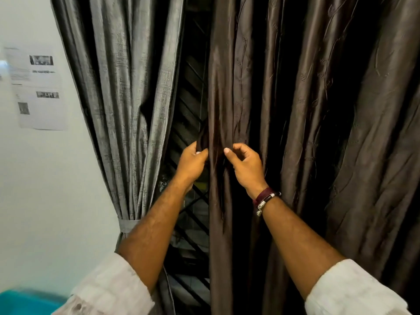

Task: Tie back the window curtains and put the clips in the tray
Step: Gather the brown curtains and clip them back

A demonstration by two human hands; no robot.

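Nearest, at the bottom edge: my two rolled-up pale cream sleeves, left (109, 289) and right (354, 289), both cut off by the frame. At the lower left corner a teal plastic object (25, 302), blurred and mostly out of view; cannot tell what it is.

Both forearms reach forward and up. On my right wrist: a dark red cord bracelet with silver beads and a small charm (264, 198).

My left hand (192, 162) pinches the inner edge of the dark brown glossy curtain with raised wavy stitching (318, 110), fingers curled round a fold; the fingertips are hidden in the fabric. My right hand (246, 165) is just beside it, thumb up and fingers curled against the same curtain, gathering a pleat. Whether it holds anything besides cloth I cannot tell. No clip can be made out in either hand.

The brown curtain hangs loose, filling the right half of the view, its top and bottom cut off.

To the left, the silver-grey textured curtain (127, 87) is gathered low and bound by a matching grey fabric tieback (128, 226), partly hidden behind my left forearm.

Between the curtains: a dark window with a black diagonal metal grille (193, 92); the view beyond is too dark to read.

Farthest left, a white wall (34, 178) with a printed paper sheet (38, 87); text blurred, illegible.
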